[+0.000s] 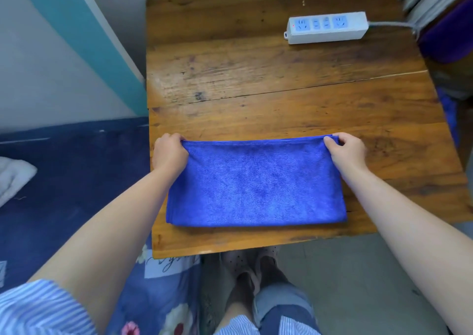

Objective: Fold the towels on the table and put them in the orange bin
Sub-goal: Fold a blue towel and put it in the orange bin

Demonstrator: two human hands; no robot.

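Note:
A blue towel [256, 183] lies flat near the front edge of the wooden table [256, 79], folded over into a wide rectangle with the fold toward me. My left hand [169, 153] pinches its far left corner. My right hand [346, 150] pinches its far right corner. Both far corners are held where the towel's layered edges meet. No orange bin is in view.
A white power strip [327, 27] with a grey cord lies at the table's far right. A bed with dark blue bedding [71, 181] and a white cloth [12, 178] is on the left. Purple fabric [450, 35] sits beyond the right edge.

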